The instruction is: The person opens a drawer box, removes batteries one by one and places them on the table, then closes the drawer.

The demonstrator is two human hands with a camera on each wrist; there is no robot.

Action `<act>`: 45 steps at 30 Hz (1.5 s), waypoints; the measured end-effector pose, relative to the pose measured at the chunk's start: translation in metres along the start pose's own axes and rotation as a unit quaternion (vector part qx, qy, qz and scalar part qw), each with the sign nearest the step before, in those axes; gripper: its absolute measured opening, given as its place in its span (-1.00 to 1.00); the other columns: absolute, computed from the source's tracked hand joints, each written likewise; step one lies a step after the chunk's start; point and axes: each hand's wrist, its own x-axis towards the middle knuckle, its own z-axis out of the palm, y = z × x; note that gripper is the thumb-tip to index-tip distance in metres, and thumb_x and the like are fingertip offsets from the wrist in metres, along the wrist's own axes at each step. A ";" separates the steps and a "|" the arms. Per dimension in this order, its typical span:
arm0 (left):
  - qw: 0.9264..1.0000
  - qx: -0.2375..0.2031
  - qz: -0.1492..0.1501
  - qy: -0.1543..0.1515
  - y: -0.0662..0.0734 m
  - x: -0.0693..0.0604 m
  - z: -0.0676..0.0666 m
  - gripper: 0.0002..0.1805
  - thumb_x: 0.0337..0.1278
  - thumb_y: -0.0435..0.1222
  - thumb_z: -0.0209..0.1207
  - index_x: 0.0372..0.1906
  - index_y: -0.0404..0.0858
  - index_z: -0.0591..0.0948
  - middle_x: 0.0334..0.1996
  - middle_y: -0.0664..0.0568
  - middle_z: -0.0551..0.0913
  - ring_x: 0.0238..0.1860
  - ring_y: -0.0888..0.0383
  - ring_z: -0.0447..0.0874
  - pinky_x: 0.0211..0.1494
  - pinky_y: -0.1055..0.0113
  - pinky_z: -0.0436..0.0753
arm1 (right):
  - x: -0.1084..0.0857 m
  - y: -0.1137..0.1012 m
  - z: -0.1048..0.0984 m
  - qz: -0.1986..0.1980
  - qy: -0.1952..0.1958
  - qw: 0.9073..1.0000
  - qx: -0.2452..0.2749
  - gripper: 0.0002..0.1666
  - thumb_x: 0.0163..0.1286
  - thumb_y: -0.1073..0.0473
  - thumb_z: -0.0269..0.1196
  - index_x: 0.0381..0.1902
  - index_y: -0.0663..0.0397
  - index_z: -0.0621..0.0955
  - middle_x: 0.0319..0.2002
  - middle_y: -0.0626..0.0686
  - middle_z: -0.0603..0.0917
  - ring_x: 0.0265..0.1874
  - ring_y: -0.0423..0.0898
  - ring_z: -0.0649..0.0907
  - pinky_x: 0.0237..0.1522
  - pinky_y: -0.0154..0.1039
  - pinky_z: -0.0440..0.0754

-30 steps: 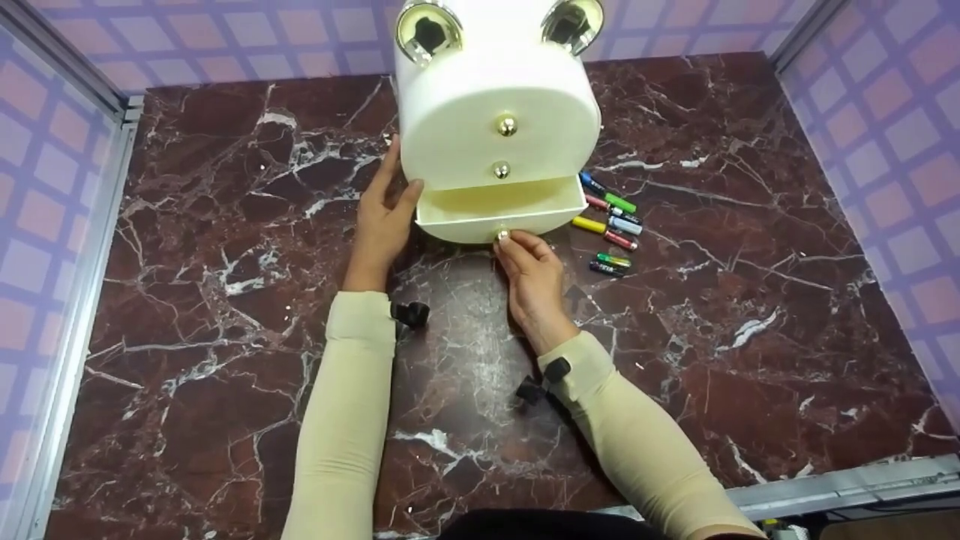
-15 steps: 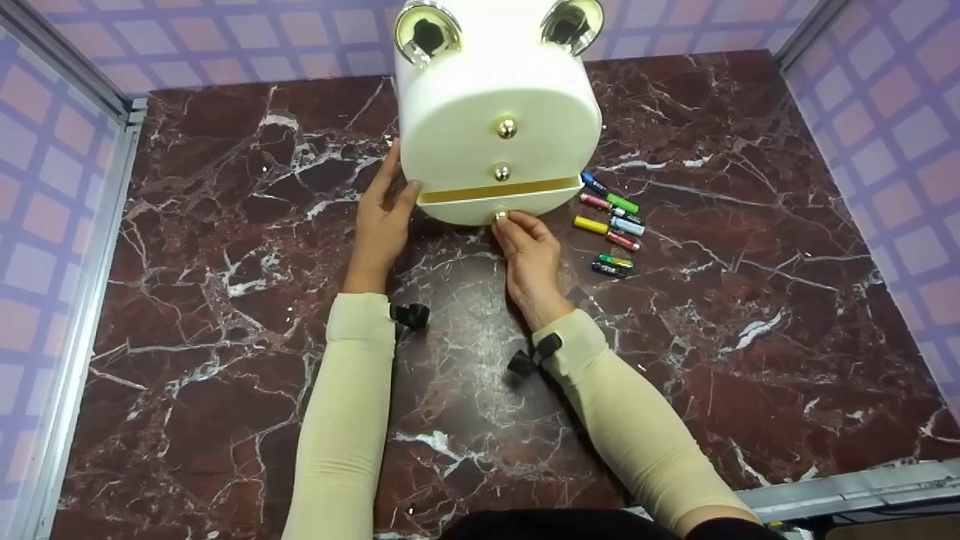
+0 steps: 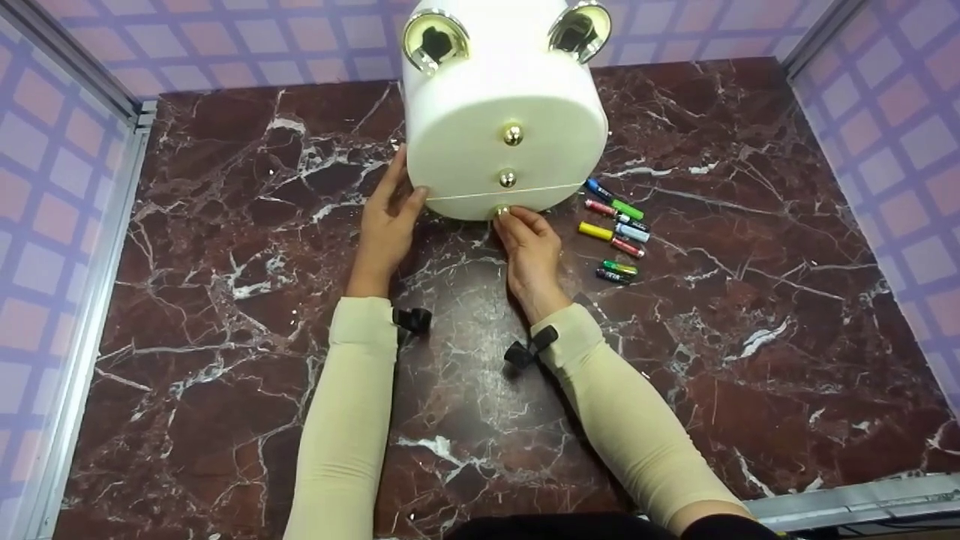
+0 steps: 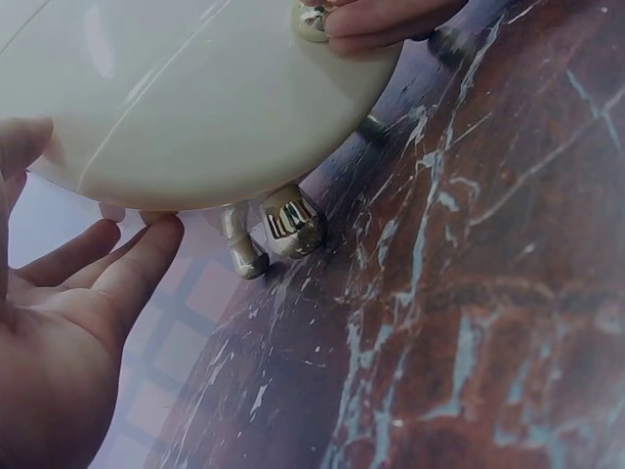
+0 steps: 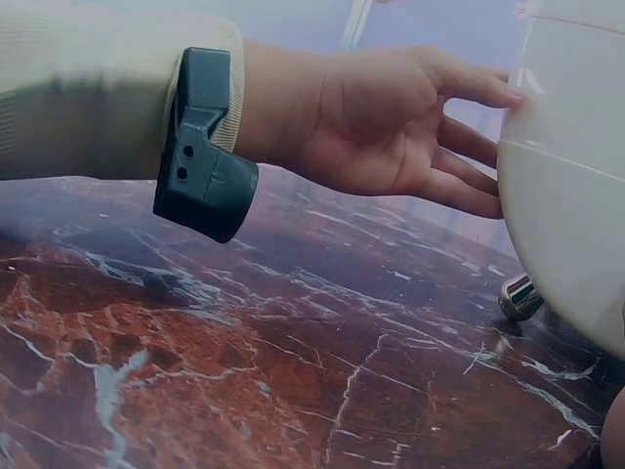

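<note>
A white rounded drawer box (image 3: 457,154) with gold ball knobs down its front stands at the back middle of the table. My right hand (image 3: 536,251) pinches the lowest gold knob (image 3: 502,212) between thumb and fingers. The bottom drawer (image 3: 461,208) sits flush, with only a thin seam above it. My left hand (image 3: 384,232) rests on the box's left side, its fingers fairly straight along the wall and the thumb at the front edge. In the left wrist view, shiny metal feet (image 4: 295,223) show under the box.
Several coloured markers (image 3: 630,232) lie on the marble-patterned table (image 3: 720,315) to the right of the box. Two round mirror-like gold pieces (image 3: 436,41) project from the box's top. Checked walls (image 3: 892,112) enclose the back and sides.
My right hand has pushed the bottom drawer in by its knob, from standing out with its inside visible to flush. The left hand has stayed on the box's side.
</note>
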 end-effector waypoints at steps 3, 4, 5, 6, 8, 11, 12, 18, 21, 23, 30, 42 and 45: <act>1.000 0.003 0.000 0.001 0.000 -0.001 0.000 -0.34 0.29 -0.40 0.14 0.46 -0.25 0.22 0.38 -0.25 0.35 0.39 -0.08 0.35 0.47 0.21 0.34 | 0.000 0.000 0.000 -0.002 0.000 1.000 0.002 -0.82 0.20 0.59 0.21 -0.38 0.28 0.59 -0.36 0.12 0.67 -0.36 -0.10 0.72 -0.05 -0.22 0.72; 1.000 0.002 0.002 0.001 0.000 -0.001 0.000 -0.33 0.29 -0.40 0.14 0.46 -0.25 0.22 0.38 -0.25 0.35 0.39 -0.09 0.35 0.47 0.20 0.34 | 0.000 0.001 0.000 -0.004 0.000 1.000 0.002 -0.82 0.20 0.59 0.21 -0.39 0.28 0.59 -0.36 0.12 0.67 -0.36 -0.09 0.72 -0.05 -0.22 0.72; 1.000 0.001 0.003 0.001 0.000 0.000 0.000 -0.33 0.29 -0.40 0.14 0.46 -0.25 0.22 0.38 -0.25 0.35 0.39 -0.09 0.35 0.47 0.20 0.34 | -0.001 0.001 0.001 -0.006 0.000 1.000 0.003 -0.83 0.20 0.59 0.20 -0.39 0.28 0.59 -0.36 0.12 0.67 -0.35 -0.09 0.72 -0.05 -0.22 0.72; 1.000 -0.001 0.004 0.001 0.000 0.000 -0.001 -0.33 0.29 -0.41 0.14 0.46 -0.26 0.22 0.38 -0.25 0.35 0.40 -0.09 0.34 0.48 0.19 0.33 | -0.001 0.001 0.001 -0.007 -0.001 1.000 0.003 -0.83 0.20 0.59 0.21 -0.38 0.27 0.59 -0.36 0.12 0.67 -0.35 -0.09 0.72 -0.05 -0.22 0.72; 1.000 -0.003 0.007 0.001 0.000 0.000 -0.001 -0.34 0.29 -0.41 0.13 0.45 -0.28 0.21 0.38 -0.25 0.35 0.40 -0.10 0.34 0.48 0.19 0.33 | 0.000 0.001 0.002 -0.009 -0.003 1.000 0.004 -0.83 0.21 0.58 0.21 -0.38 0.27 0.59 -0.35 0.12 0.67 -0.34 -0.09 0.72 -0.04 -0.22 0.71; 1.000 -0.002 0.008 0.002 0.000 0.000 -0.002 -0.35 0.30 -0.41 0.13 0.45 -0.29 0.22 0.39 -0.25 0.34 0.40 -0.11 0.33 0.49 0.19 0.32 | 0.000 0.002 0.003 -0.006 -0.001 1.000 0.008 -0.82 0.21 0.59 0.20 -0.38 0.27 0.60 -0.35 0.12 0.66 -0.34 -0.09 0.72 -0.04 -0.21 0.71; 1.000 0.000 0.008 0.003 -0.001 0.000 -0.003 -0.35 0.30 -0.41 0.12 0.45 -0.29 0.22 0.40 -0.24 0.33 0.40 -0.11 0.32 0.49 0.16 0.32 | 0.000 0.003 0.004 -0.005 0.001 1.000 0.009 -0.82 0.21 0.59 0.20 -0.38 0.26 0.60 -0.35 0.12 0.66 -0.34 -0.09 0.72 -0.04 -0.22 0.71; 1.000 0.010 0.004 0.006 -0.002 0.001 -0.004 -0.35 0.30 -0.39 0.12 0.46 -0.25 0.22 0.40 -0.24 0.34 0.40 -0.12 0.33 0.48 0.10 0.33 | 0.001 0.004 0.006 -0.005 0.007 1.000 0.009 -0.81 0.20 0.60 0.20 -0.40 0.25 0.59 -0.37 0.10 0.65 -0.37 -0.11 0.72 -0.03 -0.21 0.71; 1.000 0.012 0.002 0.006 -0.003 0.001 -0.004 -0.35 0.30 -0.39 0.13 0.46 -0.24 0.23 0.39 -0.24 0.35 0.38 -0.12 0.35 0.46 0.10 0.36 | 0.002 0.005 0.006 -0.005 0.009 1.000 0.007 -0.81 0.20 0.60 0.20 -0.40 0.25 0.60 -0.38 0.10 0.66 -0.37 -0.11 0.72 -0.02 -0.20 0.71; 1.000 0.016 -0.002 0.008 -0.003 0.001 -0.005 -0.35 0.30 -0.37 0.13 0.46 -0.22 0.23 0.38 -0.23 0.36 0.38 -0.11 0.36 0.45 0.09 0.37 | 0.002 0.006 0.006 -0.003 0.010 1.000 0.004 -0.81 0.21 0.59 0.21 -0.39 0.25 0.60 -0.37 0.10 0.66 -0.36 -0.11 0.72 -0.02 -0.20 0.71; 0.999 0.030 -0.014 0.008 -0.003 0.003 -0.006 -0.35 0.31 -0.35 0.13 0.46 -0.18 0.22 0.40 -0.18 0.35 0.38 -0.08 0.36 0.44 0.08 0.38 | 0.005 0.007 0.006 -0.004 0.000 1.000 -0.006 -0.82 0.21 0.58 0.21 -0.38 0.25 0.60 -0.35 0.10 0.65 -0.35 -0.11 0.72 0.01 -0.19 0.70; 0.997 0.078 -0.020 -0.015 -0.020 0.011 -0.019 -0.38 0.35 -0.27 0.10 0.47 -0.02 0.26 0.40 -0.07 0.36 0.32 0.02 0.46 0.32 0.28 0.52 | 0.003 -0.024 -0.015 -0.044 -0.045 0.989 -0.136 -0.89 0.23 0.47 0.27 -0.29 0.26 0.61 -0.38 0.09 0.70 -0.38 -0.11 0.71 -0.16 -0.21 0.72; 0.989 0.149 -0.016 -0.019 -0.014 0.009 -0.026 -0.41 0.37 -0.19 0.08 0.46 0.10 0.27 0.40 0.03 0.38 0.35 0.14 0.42 0.39 0.29 0.44 | 0.005 -0.043 -0.020 -0.067 -0.063 0.977 -0.192 -0.87 0.22 0.43 0.29 -0.24 0.32 0.62 -0.37 0.08 0.68 -0.38 -0.13 0.69 -0.09 -0.15 0.71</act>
